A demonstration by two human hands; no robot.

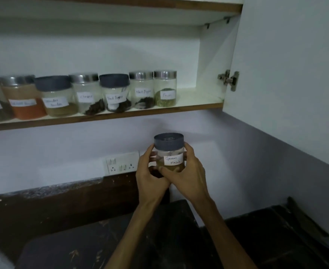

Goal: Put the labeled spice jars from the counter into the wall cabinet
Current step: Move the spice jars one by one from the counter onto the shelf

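**Jar seven shelved, one in hand**

Shelf [101,118] row, left to right: seven labeled jars [86,94] stand in the wall cabinet, free space at its right end. Below it, left hand [150,177] and right hand [189,175] both grip the Garam Masala jar [169,152], upright, held in the air and not yet shelved. Table [121,239] shows no further jars.

Both forearms are raised forward, wrists close together. The left hand [150,175] and right hand [187,171] are curled, fingers overlapping.
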